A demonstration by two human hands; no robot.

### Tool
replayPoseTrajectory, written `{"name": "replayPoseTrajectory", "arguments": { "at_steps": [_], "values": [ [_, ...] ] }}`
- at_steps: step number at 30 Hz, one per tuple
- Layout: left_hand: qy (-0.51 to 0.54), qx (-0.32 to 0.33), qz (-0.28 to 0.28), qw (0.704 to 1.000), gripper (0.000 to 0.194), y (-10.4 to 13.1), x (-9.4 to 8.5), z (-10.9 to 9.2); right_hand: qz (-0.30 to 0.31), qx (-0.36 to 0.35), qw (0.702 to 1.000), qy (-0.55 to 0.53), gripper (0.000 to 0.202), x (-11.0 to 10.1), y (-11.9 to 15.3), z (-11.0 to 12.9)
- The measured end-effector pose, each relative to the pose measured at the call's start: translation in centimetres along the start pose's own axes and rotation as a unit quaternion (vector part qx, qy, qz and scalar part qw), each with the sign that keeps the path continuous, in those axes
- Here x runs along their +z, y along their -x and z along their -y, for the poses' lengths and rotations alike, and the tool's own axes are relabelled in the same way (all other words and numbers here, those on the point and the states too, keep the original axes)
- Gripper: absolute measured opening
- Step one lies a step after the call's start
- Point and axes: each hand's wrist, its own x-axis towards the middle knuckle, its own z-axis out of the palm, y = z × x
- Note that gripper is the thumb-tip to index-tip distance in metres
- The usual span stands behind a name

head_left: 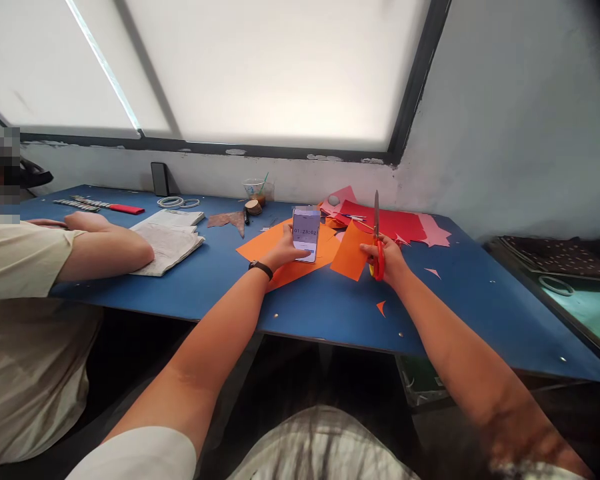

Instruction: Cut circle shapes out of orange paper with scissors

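Observation:
A phone [306, 233] with a timer on its lit screen is upright in my left hand [283, 248], thumb over the lower part of the screen. In my right hand [393, 259] are red-handled scissors [378, 233], blades pointing up, and a piece of orange paper [351, 253] pinched beside them. Whether the blades are fully closed is hard to make out. Behind and below the phone, a larger orange paper sheet [257, 250] lies on the blue table [220, 287].
Red paper [393, 223] and pink scraps lie at the back right. A plastic cup [255, 190], a white cable coil [173, 202] and a dark phone [159, 179] stand or lie along the back. At left, a person's arm [107, 250] rests by stacked papers [170, 247].

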Motion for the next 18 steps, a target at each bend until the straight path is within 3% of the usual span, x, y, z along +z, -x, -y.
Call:
{"name": "replayPoseTrajectory", "arguments": {
  "at_steps": [9,18],
  "values": [
    [0.076,0.009,-0.025,0.997,0.090,0.5,0.8,-0.1,-0.009,0.018,1.000,0.008,0.077,0.2,0.4,0.7],
    [0.152,0.001,-0.050,0.987,0.052,0.4,1.6,-0.4,-0.014,0.012,1.000,0.004,0.083,0.5,0.8,0.9]
  ]
}}
